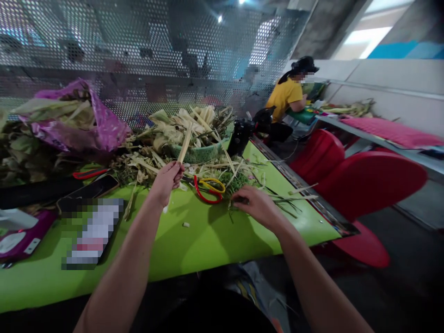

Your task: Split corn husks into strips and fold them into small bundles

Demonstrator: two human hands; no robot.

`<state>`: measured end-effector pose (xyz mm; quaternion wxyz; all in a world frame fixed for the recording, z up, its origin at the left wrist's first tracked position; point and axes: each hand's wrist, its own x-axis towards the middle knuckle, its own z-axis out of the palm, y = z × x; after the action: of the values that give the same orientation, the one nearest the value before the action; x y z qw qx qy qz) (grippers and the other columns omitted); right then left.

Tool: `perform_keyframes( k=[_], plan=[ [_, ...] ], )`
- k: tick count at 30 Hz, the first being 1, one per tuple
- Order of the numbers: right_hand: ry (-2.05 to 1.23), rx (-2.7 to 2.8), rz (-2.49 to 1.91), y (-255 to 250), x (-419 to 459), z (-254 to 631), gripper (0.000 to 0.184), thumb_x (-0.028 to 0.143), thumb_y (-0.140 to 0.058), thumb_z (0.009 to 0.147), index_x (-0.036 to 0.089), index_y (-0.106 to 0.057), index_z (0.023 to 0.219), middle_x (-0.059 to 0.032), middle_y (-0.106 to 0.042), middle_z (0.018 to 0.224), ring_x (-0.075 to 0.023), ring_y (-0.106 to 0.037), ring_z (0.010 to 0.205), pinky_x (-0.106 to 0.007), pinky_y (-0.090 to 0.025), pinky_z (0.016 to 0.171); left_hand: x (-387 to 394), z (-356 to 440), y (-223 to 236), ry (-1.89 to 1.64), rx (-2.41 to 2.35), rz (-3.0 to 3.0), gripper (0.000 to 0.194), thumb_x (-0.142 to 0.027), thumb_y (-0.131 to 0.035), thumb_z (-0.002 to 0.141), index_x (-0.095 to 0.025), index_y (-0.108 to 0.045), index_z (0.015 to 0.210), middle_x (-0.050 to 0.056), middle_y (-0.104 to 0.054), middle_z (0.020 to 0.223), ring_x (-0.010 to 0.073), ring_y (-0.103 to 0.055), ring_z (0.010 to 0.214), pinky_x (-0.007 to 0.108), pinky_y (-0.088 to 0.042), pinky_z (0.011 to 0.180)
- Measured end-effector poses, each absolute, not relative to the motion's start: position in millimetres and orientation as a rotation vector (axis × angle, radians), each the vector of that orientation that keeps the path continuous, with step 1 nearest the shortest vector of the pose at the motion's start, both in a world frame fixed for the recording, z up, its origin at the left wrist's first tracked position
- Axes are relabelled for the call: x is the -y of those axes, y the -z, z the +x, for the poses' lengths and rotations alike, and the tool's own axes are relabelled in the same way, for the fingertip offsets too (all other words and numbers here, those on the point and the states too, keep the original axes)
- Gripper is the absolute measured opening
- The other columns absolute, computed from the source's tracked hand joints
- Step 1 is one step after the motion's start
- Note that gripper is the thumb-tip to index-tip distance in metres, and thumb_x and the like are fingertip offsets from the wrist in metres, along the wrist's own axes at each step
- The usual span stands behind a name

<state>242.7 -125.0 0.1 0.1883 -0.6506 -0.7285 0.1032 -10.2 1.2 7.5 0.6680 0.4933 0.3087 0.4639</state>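
Observation:
My left hand (169, 178) is closed round the lower end of a pale, dried corn husk (186, 144) that points up and away. To the right, the fingers of my right hand (253, 203) are curled together low over the table, beside a heap of thin green stems (236, 181). What they pinch, if anything, is too small to make out. Between my hands lie scissors (208, 188) with one red and one yellow handle loop. Behind them stands a green basket (199, 153) heaped with dry husks.
The green table (194, 249) bears a pink plastic bag (111, 125) of husks, phones (92, 233), a purple device (26, 236) and a black object (239, 138). Red chairs (367, 185) stand right of the table edge. A person in a yellow shirt (286, 97) sits farther back.

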Motion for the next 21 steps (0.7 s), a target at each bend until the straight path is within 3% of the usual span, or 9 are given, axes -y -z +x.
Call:
perform_keyframes(
  k=[6, 11, 15, 18, 21],
  plan=[
    [-0.196, 2.175, -1.802, -4, 132, 242, 0.008, 0.019, -0.061, 0.080, 0.021, -0.068, 0.077, -0.0049, -0.060, 0.086, -0.0199, -0.056, 0.083, -0.030, -0.041, 0.074, 0, -10, -8, -1.041, -0.697, 1.117, 0.020, -0.032, -0.055, 0.085, -0.015, -0.055, 0.074, -0.006, -0.035, 0.053, 0.0027, -0.026, 0.041, 0.013, -0.020, 0.039],
    [-0.536, 1.901, -1.625, -23, 130, 245, 0.012, 0.030, -0.058, 0.084, 0.018, -0.061, 0.082, -0.0029, -0.059, 0.081, -0.0148, -0.053, 0.071, -0.026, -0.041, 0.063, 5, -7, -13, -0.997, -0.682, 1.142, 0.020, -0.030, -0.052, 0.086, -0.015, -0.055, 0.075, -0.004, -0.042, 0.055, 0.0038, -0.033, 0.044, 0.014, -0.021, 0.040],
    [-0.868, 1.595, -1.472, -47, 127, 236, 0.016, 0.034, -0.059, 0.084, 0.018, -0.055, 0.087, 0.0012, -0.056, 0.070, -0.0106, -0.047, 0.058, -0.021, -0.033, 0.050, 11, -5, -17, -0.948, -0.620, 1.153, 0.020, -0.029, -0.049, 0.088, -0.015, -0.054, 0.075, -0.001, -0.054, 0.060, 0.0034, -0.033, 0.043, 0.015, -0.023, 0.040],
    [-0.890, 1.552, -1.432, -63, 119, 221, 0.017, 0.033, -0.062, 0.081, 0.018, -0.057, 0.085, 0.0034, -0.053, 0.065, -0.0085, -0.045, 0.054, -0.021, -0.032, 0.049, 15, -2, -19, -0.889, -0.481, 1.133, 0.020, -0.028, -0.051, 0.088, -0.014, -0.054, 0.074, 0.001, -0.059, 0.067, 0.0014, -0.027, 0.041, 0.015, -0.026, 0.043],
    [-0.841, 1.644, -1.415, -70, 107, 204, 0.018, 0.034, -0.065, 0.078, 0.017, -0.060, 0.081, 0.0031, -0.053, 0.065, -0.0094, -0.045, 0.056, -0.023, -0.034, 0.052, 20, 0, -18, -0.822, -0.387, 1.103, 0.020, -0.029, -0.056, 0.086, -0.014, -0.055, 0.073, -0.002, -0.054, 0.061, 0.0016, -0.027, 0.041, 0.016, -0.029, 0.044]
  ],
)
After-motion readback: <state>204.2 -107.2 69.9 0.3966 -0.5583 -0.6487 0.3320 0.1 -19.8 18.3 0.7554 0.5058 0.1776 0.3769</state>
